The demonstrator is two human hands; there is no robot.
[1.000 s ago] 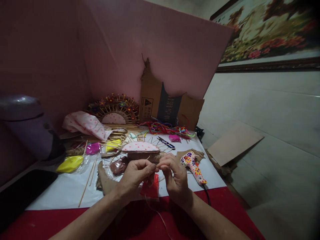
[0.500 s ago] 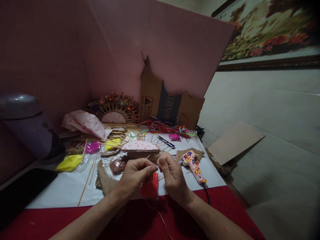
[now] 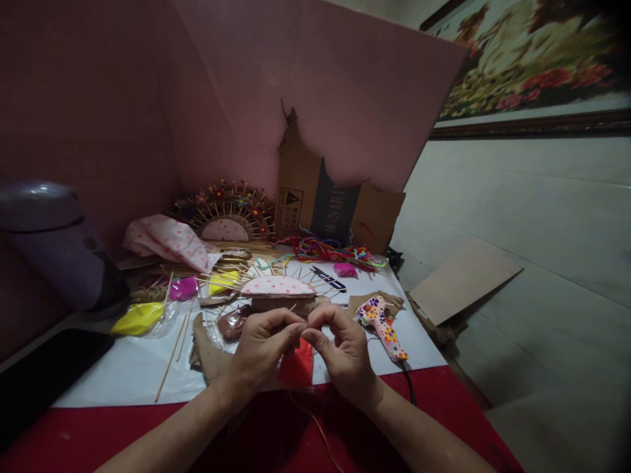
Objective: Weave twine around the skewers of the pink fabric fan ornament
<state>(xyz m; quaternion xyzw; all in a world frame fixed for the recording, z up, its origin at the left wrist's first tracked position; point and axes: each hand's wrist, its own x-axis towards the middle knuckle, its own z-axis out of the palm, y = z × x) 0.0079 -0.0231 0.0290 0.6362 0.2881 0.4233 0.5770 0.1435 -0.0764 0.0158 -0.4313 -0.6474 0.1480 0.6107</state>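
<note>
My left hand [image 3: 263,345] and my right hand [image 3: 342,351] meet above the front of the table, thumbs and forefingers pinched tip to tip. Whatever lies between the fingertips is too small to make out. Under them is a red packet [image 3: 297,363], partly covered by the hands. A thin string [image 3: 318,424] trails below over the red cloth. Just behind the hands stands a half-round, pink-dotted piece [image 3: 276,285] with sticks fanning out of it. A brown packet [image 3: 233,324] and torn cardboard [image 3: 210,351] lie beside my left hand.
To the right rests a flower-patterned glue gun [image 3: 382,326] with a black cord. Pliers [image 3: 329,279], coloured pipe cleaners [image 3: 330,251] and a finished-looking stick fan [image 3: 224,213] are farther back. A purple bottle [image 3: 64,249] and a dark flat object [image 3: 52,374] occupy the left.
My fingertips, slightly apart before, have come together. The right hand has turned, its thumb now pointing toward the left fingertips.
</note>
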